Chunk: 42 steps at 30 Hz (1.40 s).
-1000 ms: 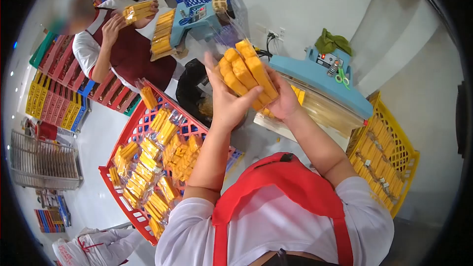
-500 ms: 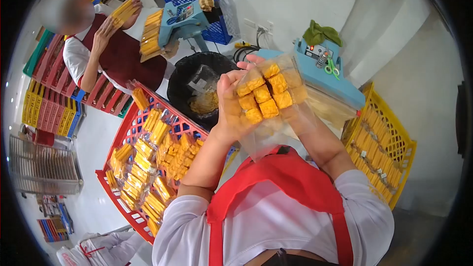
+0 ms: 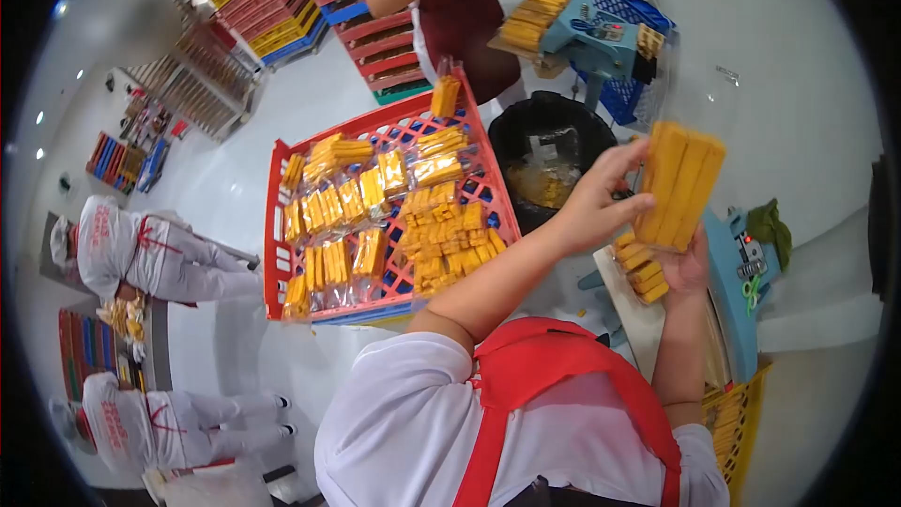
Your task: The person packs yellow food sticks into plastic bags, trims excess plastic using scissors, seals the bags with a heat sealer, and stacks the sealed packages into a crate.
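A clear plastic bag of long golden-yellow sticks (image 3: pixel 683 186) stands nearly upright between my hands, the sticks' long sides facing me. The thumb and fingers of my left hand (image 3: pixel 601 202) pinch its left edge. Beneath it, my right hand (image 3: pixel 690 268) grips the lower end; some of those fingers are hidden behind the bag. Just left of my right hand, more golden sticks (image 3: pixel 641 268) lie on the pale ledge of a blue machine (image 3: pixel 737 291). Green-handled scissors (image 3: pixel 751 291) and a green cloth (image 3: pixel 770 230) rest on that machine.
A red crate (image 3: pixel 274 268) of bagged sticks stands left. Beyond my left hand is a bin with a black liner (image 3: pixel 511 136). A co-worker (image 3: pixel 460 28) holds a bag near another blue machine (image 3: pixel 587 47). A yellow crate (image 3: pixel 741 427) stands at lower right.
My view has swung left, bringing more of the red crate and two other people into sight. The bag has turned from showing the sticks' ends to showing their long sides.
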Available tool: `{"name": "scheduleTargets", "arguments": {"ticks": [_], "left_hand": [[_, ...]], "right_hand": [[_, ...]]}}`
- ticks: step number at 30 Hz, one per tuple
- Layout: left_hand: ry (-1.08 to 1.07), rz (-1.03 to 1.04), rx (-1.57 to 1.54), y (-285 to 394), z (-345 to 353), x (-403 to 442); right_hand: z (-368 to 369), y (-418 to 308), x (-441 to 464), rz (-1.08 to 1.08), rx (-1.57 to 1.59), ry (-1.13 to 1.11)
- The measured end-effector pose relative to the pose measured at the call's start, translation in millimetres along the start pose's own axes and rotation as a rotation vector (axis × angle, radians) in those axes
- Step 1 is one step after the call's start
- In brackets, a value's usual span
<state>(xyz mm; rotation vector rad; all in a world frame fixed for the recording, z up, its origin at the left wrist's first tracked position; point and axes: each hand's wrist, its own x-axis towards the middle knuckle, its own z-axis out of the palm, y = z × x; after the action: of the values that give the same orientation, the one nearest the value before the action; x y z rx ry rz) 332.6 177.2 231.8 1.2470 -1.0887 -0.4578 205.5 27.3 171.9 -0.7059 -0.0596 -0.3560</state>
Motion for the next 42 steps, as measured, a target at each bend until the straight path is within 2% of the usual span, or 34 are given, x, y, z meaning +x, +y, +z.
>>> {"name": "scheduleTargets", "arguments": {"ticks": [2,3,5,6,7,8,9,10,11,12,13,15,16,17,19,20,23,25,27,29,30,31,33,34,35,37,39,41,42], "left_hand": [[-0.036,-0.013,-0.136,9.9,-2.2,-6.6],[-0.015,-0.009,-0.121,11.2,-2.0,-10.5],[0.145,0.044,-0.334,12.8,-0.8,-13.2],[0.214,0.029,-0.116,15.4,-2.7,-15.7],[0.219,0.036,-0.101,10.5,-3.5,-16.8],[0.327,0.088,-0.061,0.1,-3.9,-17.0],[0.429,0.139,-0.023,2.7,-3.6,-17.4],[0.497,0.083,0.007,11.0,-5.4,-23.5],[0.484,0.085,0.022,11.1,-8.3,-27.7],[0.446,-0.037,-0.23,8.1,-13.0,-31.4],[0.403,-0.166,-0.481,6.2,-17.1,-34.7],[0.303,-0.149,-0.556,6.5,-23.7,-42.0],[0.221,-0.133,-0.65,7.4,-26.0,-42.3],[0.211,-0.131,-0.644,7.3,-26.9,-39.1],[0.239,-0.123,-0.508,4.1,-23.4,-36.7],[0.24,-0.127,-0.509,2.9,-21.8,-35.6],[0.262,-0.122,-0.435,2.5,-19.7,-26.2],[0.412,0.081,-0.201,2.7,-14.2,-21.3],[0.398,0.042,-0.141,-5.2,-13.7,-20.3],[0.315,0.143,0.041,-23.1,-12.5,-17.8],[0.324,0.158,-0.123,-12.2,-4.9,-16.7],[0.322,0.159,-0.128,-9.7,-5.0,-16.4],[0.374,-0.021,-0.345,-7.5,-5.7,-18.0],[0.324,-0.001,-0.539,-11.3,-8.2,-18.1],[0.323,-0.011,-0.551,-13.8,-8.3,-17.9],[0.218,-0.038,-0.835,-20.0,-4.2,-18.3],[0.205,-0.064,-0.83,-23.9,2.6,-14.7],[0.226,-0.104,-0.483,-18.3,3.1,-8.3],[0.227,-0.106,-0.489,-17.5,-0.3,-6.7]], "right_hand": [[20.8,-4.5,12.9,-0.157,-0.365,-0.012],[31.8,-3.8,16.6,-0.147,-0.358,-0.034],[52.8,0.6,22.5,-0.127,-0.512,-0.007],[58.2,5.2,23.4,-0.129,-0.506,-0.024],[62.2,10.6,22.7,-0.105,-0.637,-0.067],[64.0,14.6,22.4,-0.084,-0.767,-0.107],[63.4,17.0,22.2,-0.092,-0.758,-0.114],[62.0,19.4,22.0,-0.122,-0.759,-0.167],[60.5,22.5,22.8,-0.156,-0.757,-0.216],[58.8,25.6,25.0,-0.092,-0.602,-0.159],[56.5,26.6,26.4,-0.111,-0.588,-0.153],[52.9,25.3,29.1,0.102,-0.267,-0.05],[55.0,25.8,29.0,0.143,-0.208,-0.138],[54.0,26.4,27.2,0.132,-0.206,-0.14],[48.7,30.5,20.0,0.277,-0.177,-0.203],[46.6,31.6,18.7,0.28,-0.176,-0.2],[45.8,30.8,21.0,0.154,-0.271,-0.174],[51.0,26.9,20.6,0.014,-0.379,-0.116],[56.5,24.7,21.1,-0.033,-0.482,-0.078],[54.6,24.2,21.4,-0.078,-0.585,-0.043],[49.3,24.6,21.2,-0.12,-0.8,-0.058],[46.4,24.1,21.0,-0.162,-1.015,-0.07],[49.7,14.6,18.2,-0.217,-1.142,-0.128],[52.9,9.8,16.3,-0.271,-1.261,-0.19],[59.2,8.0,16.2,-0.26,-1.266,-0.18],[74.8,9.0,19.5,-0.101,-0.594,-0.004],[64.9,16.0,21.7,-0.107,-0.532,0.038],[49.3,21.7,24.7,0.025,-0.401,0.045],[50.4,21.8,26.1,0.028,-0.404,0.049]]}}
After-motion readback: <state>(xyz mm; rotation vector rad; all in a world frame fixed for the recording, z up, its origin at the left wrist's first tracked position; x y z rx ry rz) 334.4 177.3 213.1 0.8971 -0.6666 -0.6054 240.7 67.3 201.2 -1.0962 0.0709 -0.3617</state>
